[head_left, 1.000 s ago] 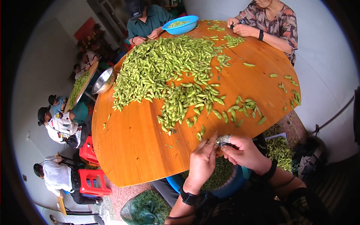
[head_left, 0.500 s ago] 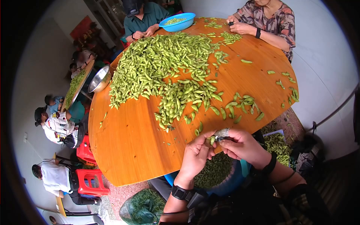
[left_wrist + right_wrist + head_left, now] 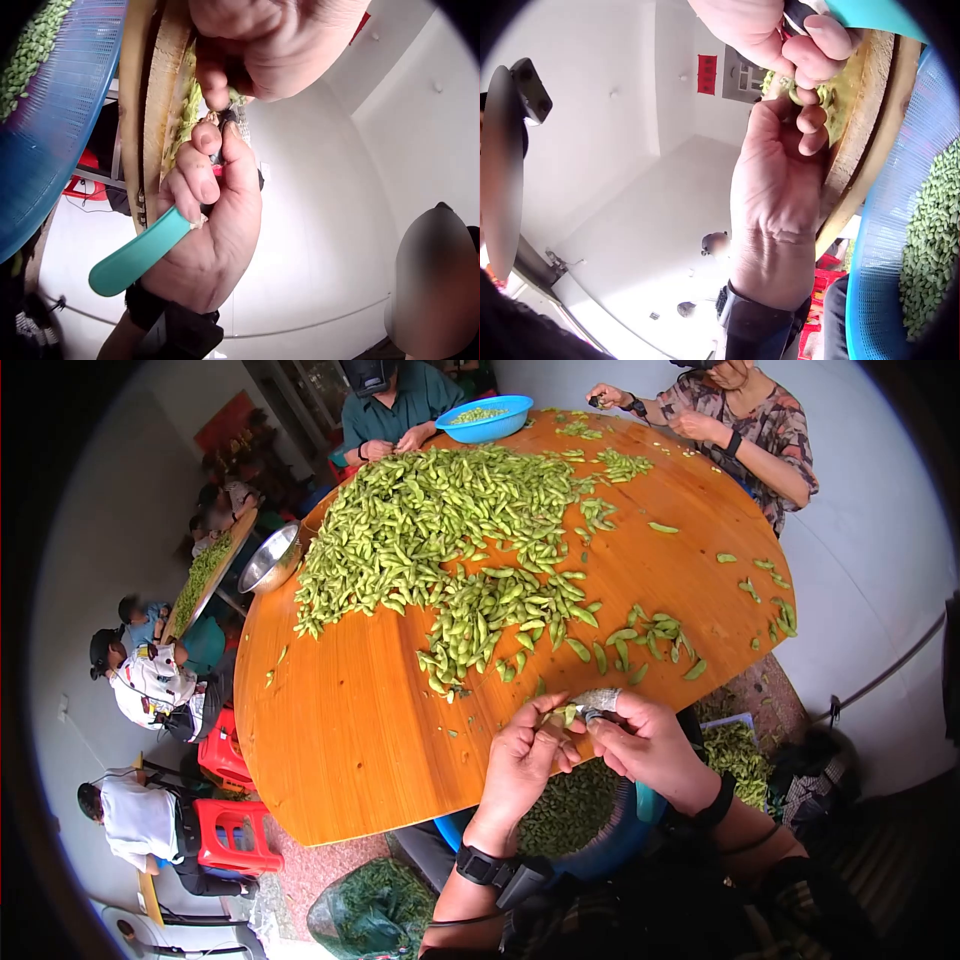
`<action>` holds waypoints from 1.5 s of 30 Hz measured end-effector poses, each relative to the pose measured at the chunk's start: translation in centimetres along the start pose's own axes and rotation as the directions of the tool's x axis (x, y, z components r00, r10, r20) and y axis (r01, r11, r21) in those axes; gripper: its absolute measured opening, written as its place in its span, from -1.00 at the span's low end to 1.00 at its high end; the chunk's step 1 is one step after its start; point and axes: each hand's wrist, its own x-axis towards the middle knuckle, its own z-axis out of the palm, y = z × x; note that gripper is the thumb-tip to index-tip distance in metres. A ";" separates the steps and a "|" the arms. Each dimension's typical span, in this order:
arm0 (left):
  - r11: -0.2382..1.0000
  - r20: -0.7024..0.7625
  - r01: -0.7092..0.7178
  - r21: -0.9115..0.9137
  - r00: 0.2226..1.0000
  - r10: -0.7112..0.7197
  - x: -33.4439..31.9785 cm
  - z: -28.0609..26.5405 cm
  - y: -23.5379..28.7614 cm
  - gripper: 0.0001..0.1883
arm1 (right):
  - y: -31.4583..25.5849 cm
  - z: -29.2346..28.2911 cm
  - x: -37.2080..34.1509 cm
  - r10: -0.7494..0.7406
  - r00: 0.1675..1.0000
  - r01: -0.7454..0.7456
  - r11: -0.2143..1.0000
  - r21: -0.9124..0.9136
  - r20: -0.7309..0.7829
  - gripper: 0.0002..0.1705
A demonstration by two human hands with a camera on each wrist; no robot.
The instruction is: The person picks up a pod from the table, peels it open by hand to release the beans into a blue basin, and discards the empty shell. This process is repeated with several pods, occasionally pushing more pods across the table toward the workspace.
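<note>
At the near table edge, my left hand [image 3: 522,752] pinches a green soybean pod [image 3: 568,715] between thumb and fingers. My right hand [image 3: 652,748] meets it there, gripping a tool with a teal handle [image 3: 139,259] that sticks out below the palm. The tool's dark front end [image 3: 226,124] lies at the fingertips, right by the pod. A pale grey wrap [image 3: 600,700] covers a right finger. In the right wrist view the left fingers curl around the pod [image 3: 795,94]. Beneath the hands sits a blue mesh basket [image 3: 874,225] of shelled green beans [image 3: 937,240].
A big heap of soybean pods [image 3: 430,530] covers much of the wooden table [image 3: 340,740], with loose pods [image 3: 650,635] nearer me. Two people sit across, by a blue basin [image 3: 487,428]. A metal bowl [image 3: 270,558] stands at the left edge; a green net bag [image 3: 370,910] lies below.
My hands stay together at the table edge, while the pod shows more clearly between them than a second ago. The person at the far right has drawn their hands apart.
</note>
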 end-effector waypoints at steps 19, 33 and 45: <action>0.987 0.014 -0.110 0.115 0.994 0.109 0.2 -0.2 -0.9 -0.92 | -0.9 -1.4 0.8 -0.002 0.999 0.011 0.979 -0.202 0.044 -0.77; 0.997 0.075 0.074 0.037 0.994 -0.077 -0.3 -0.6 0.1 -0.85 | -1.3 -0.6 0.1 0.043 0.997 -0.043 0.999 0.001 0.063 -0.80; 0.744 0.069 -0.127 0.656 0.992 0.108 -4.3 1.1 2.4 -0.88 | -0.8 -5.7 0.1 -0.492 0.863 0.192 0.532 -0.825 -0.116 -0.75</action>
